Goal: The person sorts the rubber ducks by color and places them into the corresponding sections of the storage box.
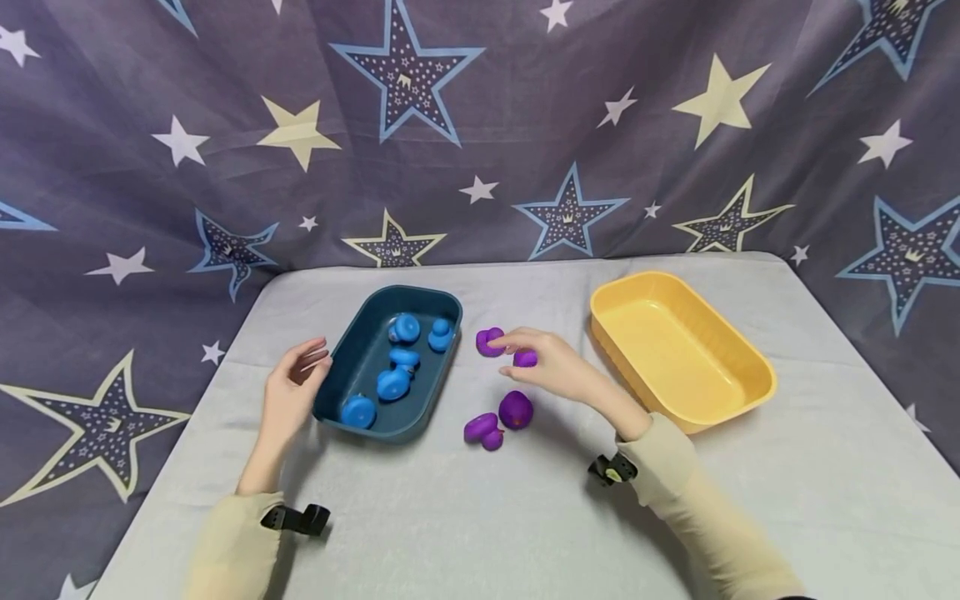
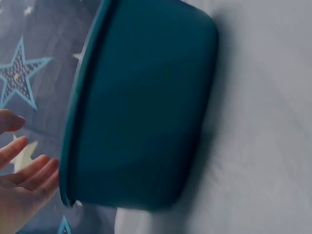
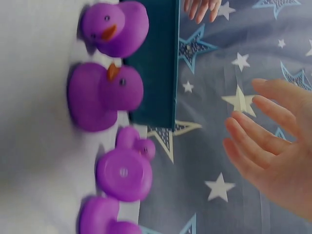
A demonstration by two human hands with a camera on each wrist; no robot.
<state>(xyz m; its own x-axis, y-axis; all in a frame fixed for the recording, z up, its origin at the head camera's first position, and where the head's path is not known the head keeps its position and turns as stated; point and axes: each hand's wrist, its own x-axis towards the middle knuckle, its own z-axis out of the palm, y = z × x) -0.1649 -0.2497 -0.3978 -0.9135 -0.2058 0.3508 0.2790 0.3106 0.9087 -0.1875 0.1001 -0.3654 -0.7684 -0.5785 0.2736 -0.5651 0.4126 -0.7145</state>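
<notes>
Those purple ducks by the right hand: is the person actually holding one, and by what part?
No. The right hand hovers open over the purple ducks, its fingers straight and empty in the right wrist view. The left hand is open too, beside the blue tray.

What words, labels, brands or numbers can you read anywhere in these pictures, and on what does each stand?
None can be read. The purple ducks, the blue tray and the yellow tray show no lettering. The star backdrop bears only small crown marks inside its stars, not text.
</notes>
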